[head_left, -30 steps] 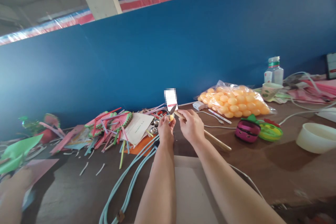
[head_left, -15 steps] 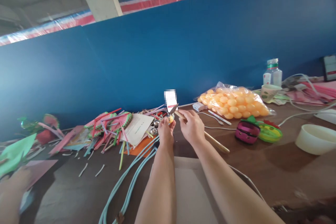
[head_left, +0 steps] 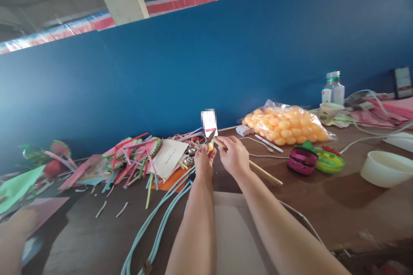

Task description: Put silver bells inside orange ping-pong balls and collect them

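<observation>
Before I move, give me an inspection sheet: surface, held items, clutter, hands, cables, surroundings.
Surface: brown table, white scraps at left.
Held items: yellow-orange piece, partly hidden; wooden rod; dark pointed tip, attachment unclear.
Clutter: paper strips at left; bag of orange balls and purple case at right.
Hands: left hand grips the piece, right hand the rod.
Cables: light-blue cords left of centre; white cables at right.
Surroundings: blue panel behind; another person's hand at pink paper, far left.
</observation>
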The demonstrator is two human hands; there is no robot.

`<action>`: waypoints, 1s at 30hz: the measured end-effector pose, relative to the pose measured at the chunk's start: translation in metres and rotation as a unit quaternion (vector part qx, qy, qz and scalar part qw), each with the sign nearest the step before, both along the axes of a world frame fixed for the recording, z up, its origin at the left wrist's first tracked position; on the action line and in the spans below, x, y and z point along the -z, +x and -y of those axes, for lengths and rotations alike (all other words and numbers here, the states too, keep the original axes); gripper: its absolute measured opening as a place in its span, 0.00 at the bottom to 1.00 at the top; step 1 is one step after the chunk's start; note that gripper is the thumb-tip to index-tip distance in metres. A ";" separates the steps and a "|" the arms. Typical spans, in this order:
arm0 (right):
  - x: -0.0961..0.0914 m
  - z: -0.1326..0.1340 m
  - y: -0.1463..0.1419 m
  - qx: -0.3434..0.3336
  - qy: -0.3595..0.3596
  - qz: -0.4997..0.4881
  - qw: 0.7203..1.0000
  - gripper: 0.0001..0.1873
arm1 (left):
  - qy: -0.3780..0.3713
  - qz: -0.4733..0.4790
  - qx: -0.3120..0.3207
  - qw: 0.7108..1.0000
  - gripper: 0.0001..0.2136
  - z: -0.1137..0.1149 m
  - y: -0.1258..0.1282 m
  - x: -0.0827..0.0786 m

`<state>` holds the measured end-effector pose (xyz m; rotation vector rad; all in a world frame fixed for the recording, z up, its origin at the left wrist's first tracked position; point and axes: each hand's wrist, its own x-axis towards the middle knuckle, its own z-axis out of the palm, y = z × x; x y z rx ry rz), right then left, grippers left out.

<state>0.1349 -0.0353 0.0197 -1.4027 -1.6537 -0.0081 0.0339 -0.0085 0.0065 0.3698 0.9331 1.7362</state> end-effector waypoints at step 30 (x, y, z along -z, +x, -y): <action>0.002 0.000 -0.003 -0.004 -0.005 -0.002 1.000 0.20 | -0.026 0.002 -0.006 1.000 0.01 -0.001 -0.001 0.000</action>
